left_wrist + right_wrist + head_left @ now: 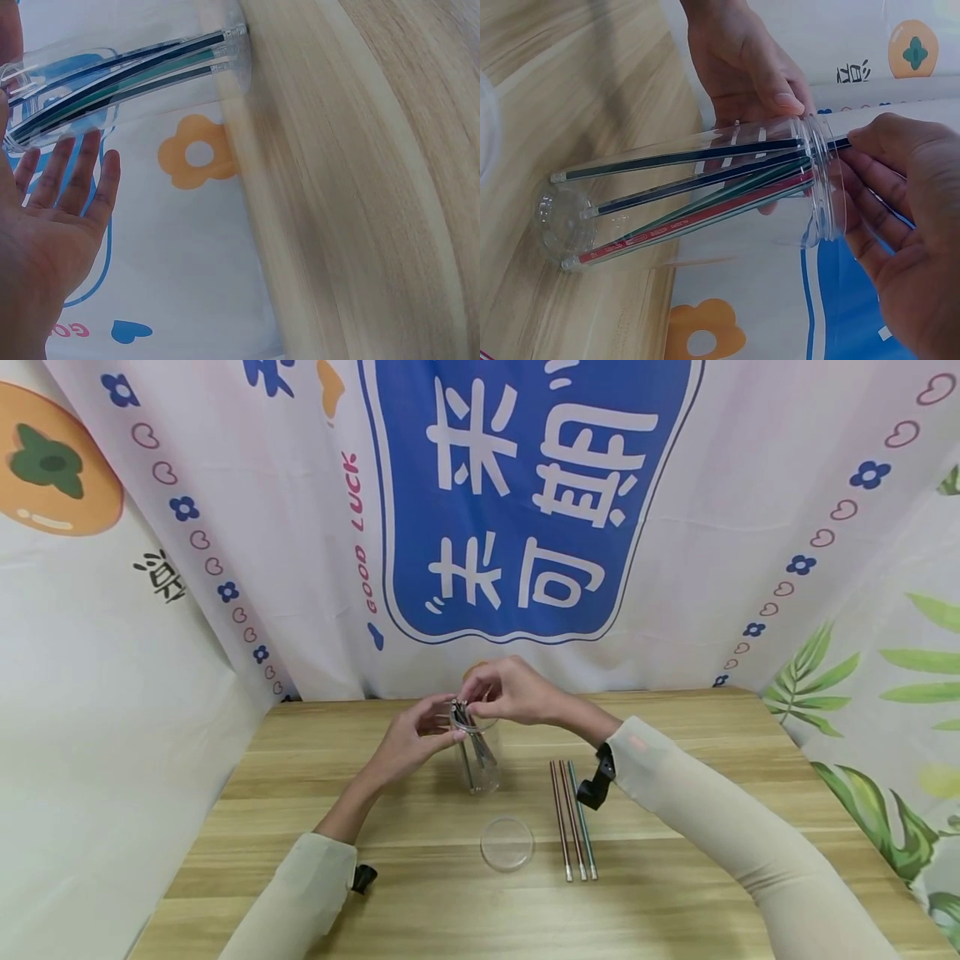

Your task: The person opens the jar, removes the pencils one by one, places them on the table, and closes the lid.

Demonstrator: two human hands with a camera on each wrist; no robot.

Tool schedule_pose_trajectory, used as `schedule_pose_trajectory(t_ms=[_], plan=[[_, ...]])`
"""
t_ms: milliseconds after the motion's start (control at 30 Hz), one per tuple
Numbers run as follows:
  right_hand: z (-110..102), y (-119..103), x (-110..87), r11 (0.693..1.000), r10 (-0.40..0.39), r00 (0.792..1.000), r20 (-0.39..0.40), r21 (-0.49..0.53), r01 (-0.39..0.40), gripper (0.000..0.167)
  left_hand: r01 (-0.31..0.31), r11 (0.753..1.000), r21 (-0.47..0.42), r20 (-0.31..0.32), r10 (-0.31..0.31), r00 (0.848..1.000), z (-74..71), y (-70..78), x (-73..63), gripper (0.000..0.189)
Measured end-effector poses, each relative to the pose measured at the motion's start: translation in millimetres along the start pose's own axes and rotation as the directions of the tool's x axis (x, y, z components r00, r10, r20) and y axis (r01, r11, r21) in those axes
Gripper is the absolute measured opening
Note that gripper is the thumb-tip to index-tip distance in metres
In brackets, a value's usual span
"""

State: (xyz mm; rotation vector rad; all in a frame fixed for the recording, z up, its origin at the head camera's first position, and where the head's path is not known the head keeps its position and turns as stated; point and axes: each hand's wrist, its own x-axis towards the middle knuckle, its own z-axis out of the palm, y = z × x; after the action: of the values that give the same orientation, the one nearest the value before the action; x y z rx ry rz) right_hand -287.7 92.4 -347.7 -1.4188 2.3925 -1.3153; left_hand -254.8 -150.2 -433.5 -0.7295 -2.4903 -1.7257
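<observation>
A tall clear jar (pixel 780 247) with a threaded neck stands upright on the table, several pencils (pixel 697 214) leaning inside it. These are dark, green and red, with their pale capped ends at the jar's bottom. Around the upper part of the jar, my left hand (pixel 408 735) holds on, thumb on the near side and fingers (pixel 75 176) fairly straight along the far side. At the mouth, my right hand (pixel 517 693) pinches the upper end of a dark pencil (pixel 838 142) between thumb and fingers. Most of that pencil is inside the jar.
A clear round lid (pixel 507 844) lies on the wooden table (pixel 660 893) in front of the jar. To its right lie three pencils (pixel 573 822) side by side, two reddish brown and one teal. A printed cloth (pixel 315 635) hangs close behind the table's back edge.
</observation>
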Motion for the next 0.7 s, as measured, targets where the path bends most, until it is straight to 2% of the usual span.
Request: schedule_pose_trajectory(t_ms=[400, 700], plan=[[-1.5, 2.9, -7.2, 0.995, 0.045, 0.992, -0.116, 0.090, -0.035, 0.013, 0.008, 1.000, -0.002, 0.000, -0.008, 1.000, 0.3, 1.2, 0.4, 0.060], [-6.2, 2.4, -14.1, 0.982, 0.113, 0.964, -0.241, 0.174, -0.072, 0.012, 0.007, 1.000, 0.011, 0.001, -0.007, 1.000, -0.1, 0.9, 0.1, 0.060]])
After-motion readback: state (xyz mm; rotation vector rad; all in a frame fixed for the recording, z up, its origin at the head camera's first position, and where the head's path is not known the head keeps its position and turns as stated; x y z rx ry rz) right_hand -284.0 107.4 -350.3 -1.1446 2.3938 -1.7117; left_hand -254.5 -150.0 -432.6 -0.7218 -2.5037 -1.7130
